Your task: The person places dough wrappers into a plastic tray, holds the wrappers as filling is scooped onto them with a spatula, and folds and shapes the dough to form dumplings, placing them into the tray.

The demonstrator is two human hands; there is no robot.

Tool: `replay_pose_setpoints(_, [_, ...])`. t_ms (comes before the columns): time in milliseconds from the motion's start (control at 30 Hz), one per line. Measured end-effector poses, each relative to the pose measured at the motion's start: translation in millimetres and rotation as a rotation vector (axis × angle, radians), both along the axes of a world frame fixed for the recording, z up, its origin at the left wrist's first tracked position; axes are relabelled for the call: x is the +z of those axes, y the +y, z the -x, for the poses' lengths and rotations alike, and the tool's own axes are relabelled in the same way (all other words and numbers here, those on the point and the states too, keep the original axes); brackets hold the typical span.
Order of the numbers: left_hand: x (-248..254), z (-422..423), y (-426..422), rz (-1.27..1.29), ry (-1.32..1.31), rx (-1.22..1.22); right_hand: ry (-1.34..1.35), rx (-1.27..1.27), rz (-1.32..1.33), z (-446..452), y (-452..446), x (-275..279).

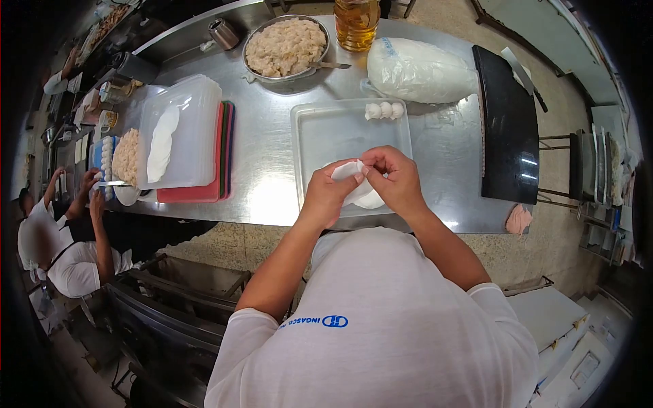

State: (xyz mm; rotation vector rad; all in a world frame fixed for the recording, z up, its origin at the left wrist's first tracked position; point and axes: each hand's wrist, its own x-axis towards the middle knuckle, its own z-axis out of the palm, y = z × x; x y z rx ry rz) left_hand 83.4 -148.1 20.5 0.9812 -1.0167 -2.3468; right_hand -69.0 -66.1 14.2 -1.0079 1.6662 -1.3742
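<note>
My left hand (325, 194) holds a thin white dough wrapper (345, 170), with the thumb across it. At the wrapper's right edge my right hand (396, 182) pinches the dough, thumb and fingertips together; any filling inside is hidden. Both hands are over the near side of a translucent plastic tray (296, 146). More white dough wrappers (369, 200) lie below my hands, partly covered by them. Three small white dumplings (383, 111) sit in a row in the tray's far right corner.
Beyond the tray stand a bowl of pale minced filling (286, 46), a bottle of yellow oil (356, 26) and a white plastic bag (422, 71). A knife (522, 73) lies by the black board (507, 129) at right. Left are stacked boards (223, 153) and a co-worker (75, 262).
</note>
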Motion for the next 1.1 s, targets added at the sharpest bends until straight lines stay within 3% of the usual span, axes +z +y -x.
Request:
replay_pose_setpoints(267, [-8.6,-11.1,1.3,0.254,-0.08,-0.07,-0.614,0.136,-0.06,9.9,2.9,-1.6])
replay_pose_setpoints(367, [-6.7,-12.4,-0.5,0.467,-0.194,-0.168,-0.361,0.15,-0.091,3.2,1.0,4.8])
replay_pose_setpoints(500, [24.2,-17.7,-6.2,0.803,-0.287,-0.315,-0.548,0.173,-0.09,2.5,-0.9,-7.3])
replay_pose_setpoints(600, [27.6,-25.0,-13.3,0.751,-0.293,-0.383,-0.542,0.157,-0.126,0.4,0.9,-6.4])
replay_pose_setpoints(667, [11.1,-21.5,-15.1,0.595,-0.133,-0.263,-0.489,0.11,-0.068,-0.1,-1.9,-9.5])
replay_pose_setpoints(833, [21.2,-22.9,-36.0,0.318,-0.103,-0.283,-0.818,0.085,-0.017,14.3,-4.1,-6.8])
replay_pose_setpoints(900, [21.7,-21.0,-38.7,0.231,-0.114,-0.301,-0.785,0.098,-0.043,19.1,0.0,-3.4])
replay_pose_setpoints(1000, [9.3,-18.7,-37.2,0.282,-0.076,-0.303,-0.601,0.107,-0.056,20.3,1.8,-4.9])
replay_pose_setpoints(1100, [1.1,-14.5,-23.6,0.498,-0.168,-0.15,-0.521,0.058,-0.021,22.8,3.1,-2.8])
